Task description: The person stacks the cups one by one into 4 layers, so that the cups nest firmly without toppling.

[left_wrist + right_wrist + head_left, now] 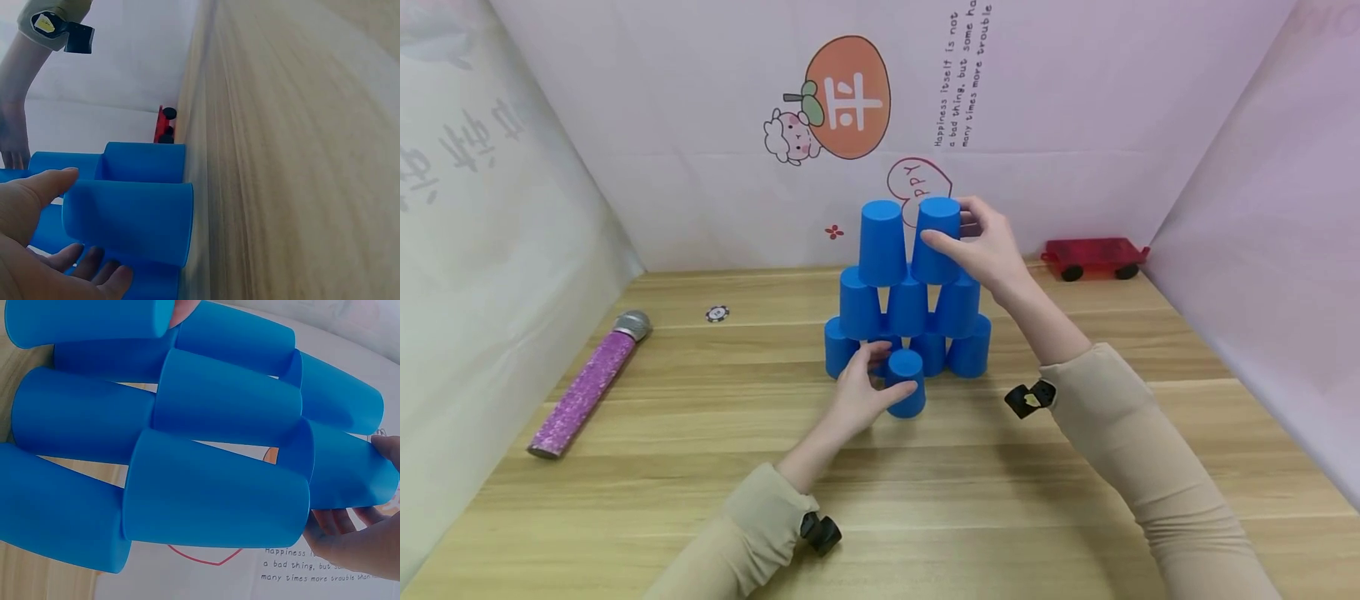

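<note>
Blue cups stand upside down in a stepped wall, with a row of three (907, 307) over a wider bottom row. Two more cups sit on top, the left one (882, 246) standing free of either hand. My right hand (997, 252) holds the right one (937, 257), thumb in front and fingers behind. In the right wrist view, its fingers (340, 522) lie along the side of that cup's narrow end. Lower down, my left hand (859, 393) curves round a single blue cup (907, 398) in front of the wall, its thumb and fingertips at opposite sides.
A pink glittery microphone (587, 387) lies on the left of the wooden table (700, 517). Behind it is a small poker chip (718, 313). A red toy cart (1095, 257) stands at the back right. Printed white sheeting (700, 108) encloses the back and sides.
</note>
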{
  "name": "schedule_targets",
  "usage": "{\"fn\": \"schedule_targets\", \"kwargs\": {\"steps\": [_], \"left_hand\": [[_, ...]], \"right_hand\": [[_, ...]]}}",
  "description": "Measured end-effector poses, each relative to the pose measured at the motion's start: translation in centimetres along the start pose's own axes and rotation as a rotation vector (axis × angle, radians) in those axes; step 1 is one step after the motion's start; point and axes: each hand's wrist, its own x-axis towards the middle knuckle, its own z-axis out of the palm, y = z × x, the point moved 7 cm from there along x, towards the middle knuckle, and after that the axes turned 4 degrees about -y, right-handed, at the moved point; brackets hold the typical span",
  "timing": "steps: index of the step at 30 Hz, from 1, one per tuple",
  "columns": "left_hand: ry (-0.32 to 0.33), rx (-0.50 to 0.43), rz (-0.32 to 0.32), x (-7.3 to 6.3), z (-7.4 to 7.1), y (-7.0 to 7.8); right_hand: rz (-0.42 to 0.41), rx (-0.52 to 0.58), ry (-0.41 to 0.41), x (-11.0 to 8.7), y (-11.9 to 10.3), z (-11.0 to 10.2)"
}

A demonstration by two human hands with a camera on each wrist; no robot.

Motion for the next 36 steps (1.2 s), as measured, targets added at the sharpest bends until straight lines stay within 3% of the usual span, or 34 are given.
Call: {"fn": "schedule_targets", "kwargs": {"steps": [24, 36], "left_hand": [[-0.01, 0.044, 0.039, 0.6, 0.35, -0.07], [-0.012, 0.04, 0.042, 0.19, 0.18, -0.07]], "right_hand": [[0.012, -0.034, -0.014, -0.21, 0.16, -0.03], [0.039, -0.005, -0.042, -0.71, 0.62, -0.3]]}}
